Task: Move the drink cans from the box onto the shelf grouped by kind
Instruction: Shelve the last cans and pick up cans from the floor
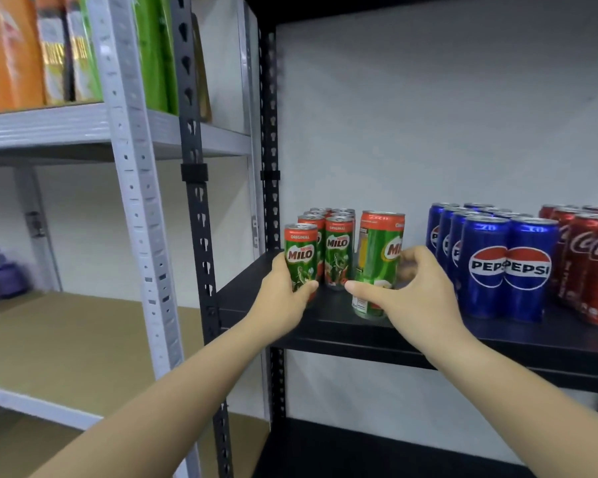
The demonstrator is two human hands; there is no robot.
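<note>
On the black shelf stand several green Milo cans at the left, blue Pepsi cans in the middle and red Coca-Cola cans at the right. My left hand grips a Milo can standing upright at the front left of the Milo group. My right hand holds another Milo can, tilted slightly, to the right of the group near the shelf's front edge. The box is out of view.
A black upright post borders the shelf on the left. Beside it stands a grey rack with orange and green packets on its upper level and a brown board below. A lower black shelf sits underneath.
</note>
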